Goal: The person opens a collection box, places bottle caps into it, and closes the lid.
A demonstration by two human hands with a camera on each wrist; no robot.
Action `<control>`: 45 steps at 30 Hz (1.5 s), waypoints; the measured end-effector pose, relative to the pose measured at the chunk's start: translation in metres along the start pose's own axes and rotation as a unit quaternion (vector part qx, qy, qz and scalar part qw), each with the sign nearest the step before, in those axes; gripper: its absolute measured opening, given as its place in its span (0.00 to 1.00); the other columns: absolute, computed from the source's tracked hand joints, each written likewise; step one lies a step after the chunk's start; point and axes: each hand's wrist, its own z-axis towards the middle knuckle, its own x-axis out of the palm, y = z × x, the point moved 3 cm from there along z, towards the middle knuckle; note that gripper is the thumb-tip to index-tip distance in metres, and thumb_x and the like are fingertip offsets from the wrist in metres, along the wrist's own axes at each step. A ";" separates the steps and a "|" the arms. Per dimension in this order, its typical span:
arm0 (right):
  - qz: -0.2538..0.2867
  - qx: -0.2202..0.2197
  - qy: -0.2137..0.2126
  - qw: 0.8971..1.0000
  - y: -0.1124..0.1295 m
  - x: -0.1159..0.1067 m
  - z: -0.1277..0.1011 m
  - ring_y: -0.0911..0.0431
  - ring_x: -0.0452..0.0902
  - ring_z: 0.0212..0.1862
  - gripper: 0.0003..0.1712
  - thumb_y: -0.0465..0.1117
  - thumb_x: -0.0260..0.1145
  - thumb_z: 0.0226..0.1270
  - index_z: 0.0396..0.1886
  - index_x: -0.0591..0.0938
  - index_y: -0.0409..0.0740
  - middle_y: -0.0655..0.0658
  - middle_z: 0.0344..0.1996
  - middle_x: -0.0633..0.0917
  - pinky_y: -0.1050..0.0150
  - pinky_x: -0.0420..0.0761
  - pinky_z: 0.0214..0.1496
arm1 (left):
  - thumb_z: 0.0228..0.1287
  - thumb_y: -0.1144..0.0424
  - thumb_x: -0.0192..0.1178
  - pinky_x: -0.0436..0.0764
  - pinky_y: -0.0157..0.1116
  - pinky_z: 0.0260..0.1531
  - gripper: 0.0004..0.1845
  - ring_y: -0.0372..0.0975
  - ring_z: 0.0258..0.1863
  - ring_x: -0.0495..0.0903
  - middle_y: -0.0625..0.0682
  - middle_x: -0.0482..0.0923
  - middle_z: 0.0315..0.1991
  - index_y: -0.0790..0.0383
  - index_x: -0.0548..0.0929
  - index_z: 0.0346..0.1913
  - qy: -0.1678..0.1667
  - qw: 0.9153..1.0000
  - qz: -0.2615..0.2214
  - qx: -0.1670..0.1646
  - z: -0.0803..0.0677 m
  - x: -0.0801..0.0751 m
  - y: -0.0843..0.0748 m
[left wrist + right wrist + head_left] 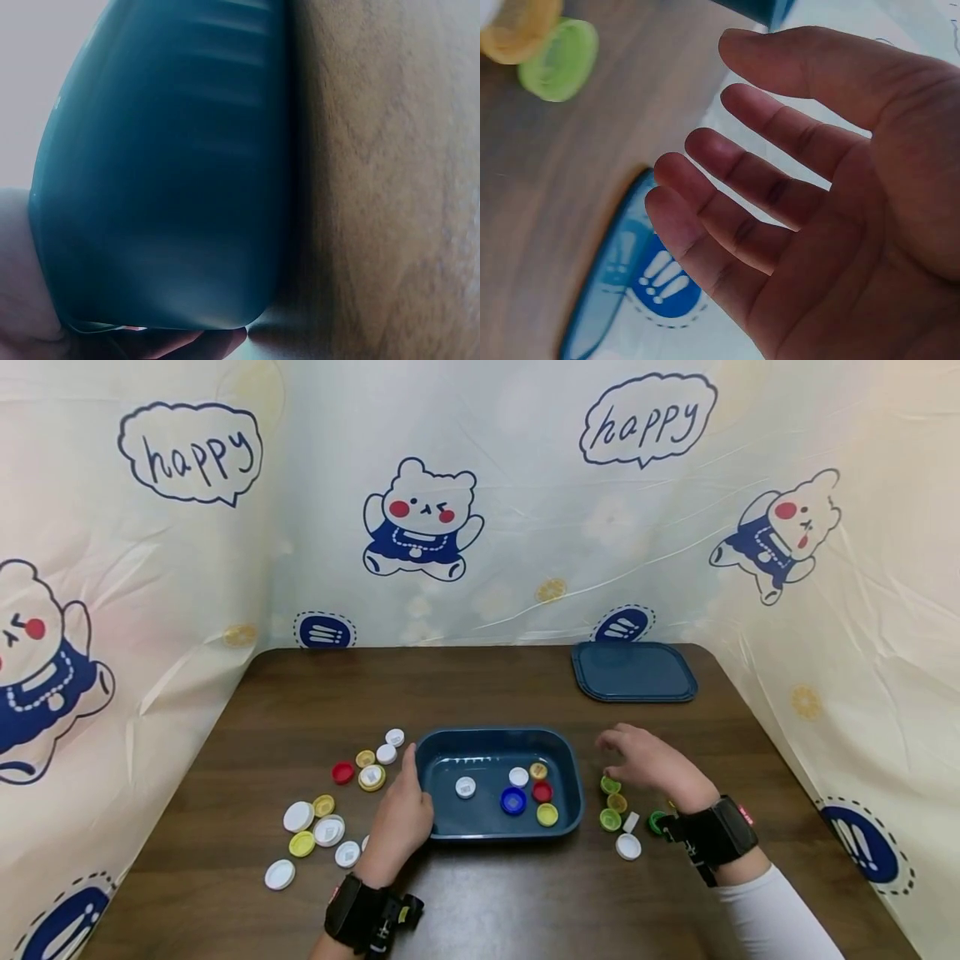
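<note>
A dark blue tray (480,825) stands on the table with several bottle caps inside, among them a blue cap (513,801) and a red cap (542,792). My left hand (401,818) holds its left end, thumb at the rim and fingers along the outer wall; in the left wrist view the tray wall (165,172) covers much of the hand. My right hand (648,764) is over the right-hand caps, near a green cap (611,785). The right wrist view shows that hand (810,172) with fingers loosely bent and nothing in them.
Left of the tray lie several white, yellow and red caps, including a white cap (280,874). More caps lie on the right, such as a white cap (628,846). A flat blue lid-like tray (636,672) rests at the table's back right. A printed curtain (525,510) surrounds the table.
</note>
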 end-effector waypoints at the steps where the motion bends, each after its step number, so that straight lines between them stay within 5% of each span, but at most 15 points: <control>1: 0.004 0.006 0.003 1.000 -0.003 0.004 0.000 0.41 0.78 0.54 0.21 0.33 0.71 0.63 0.56 0.82 0.35 0.37 0.51 0.81 0.46 0.79 0.55 | 0.69 0.75 0.50 0.79 0.50 0.41 0.37 0.52 0.43 0.79 0.72 0.69 0.68 0.72 0.49 0.78 0.000 1.000 -0.001 -0.001 0.000 0.000 0.000; 10: 0.037 0.060 0.027 0.997 -0.013 0.028 0.000 0.50 0.77 0.48 0.19 0.35 0.69 0.63 0.54 0.83 0.42 0.42 0.50 0.81 0.50 0.81 0.51 | 0.69 0.74 0.50 0.80 0.53 0.45 0.38 0.53 0.46 0.79 0.72 0.69 0.68 0.72 0.48 0.78 -0.002 1.000 0.001 0.003 0.001 0.000 0.001; 22: -0.004 0.052 0.015 0.999 -0.016 0.045 0.000 0.47 0.77 0.53 0.18 0.40 0.71 0.65 0.54 0.82 0.42 0.41 0.50 0.80 0.48 0.79 0.53 | 0.69 0.75 0.50 0.76 0.45 0.32 0.38 0.49 0.36 0.77 0.72 0.70 0.67 0.71 0.48 0.79 0.001 1.000 -0.002 0.000 -0.001 0.001 0.002; 30: -0.013 0.037 -0.005 0.999 -0.020 0.051 0.005 0.50 0.76 0.45 0.15 0.35 0.72 0.63 0.49 0.82 0.40 0.43 0.44 0.78 0.51 0.80 0.48 | 0.69 0.75 0.50 0.80 0.53 0.45 0.38 0.53 0.46 0.80 0.72 0.68 0.68 0.71 0.49 0.79 -0.003 1.000 -0.001 0.003 0.000 0.001 0.002; 45: -0.035 0.039 -0.003 0.999 0.000 0.017 0.009 0.51 0.75 0.42 0.12 0.34 0.69 0.64 0.47 0.82 0.38 0.43 0.41 0.77 0.52 0.80 0.47 | 0.70 0.74 0.50 0.78 0.57 0.53 0.38 0.56 0.54 0.79 0.71 0.66 0.70 0.70 0.48 0.79 -0.004 1.000 -0.009 -0.003 0.001 0.002 0.003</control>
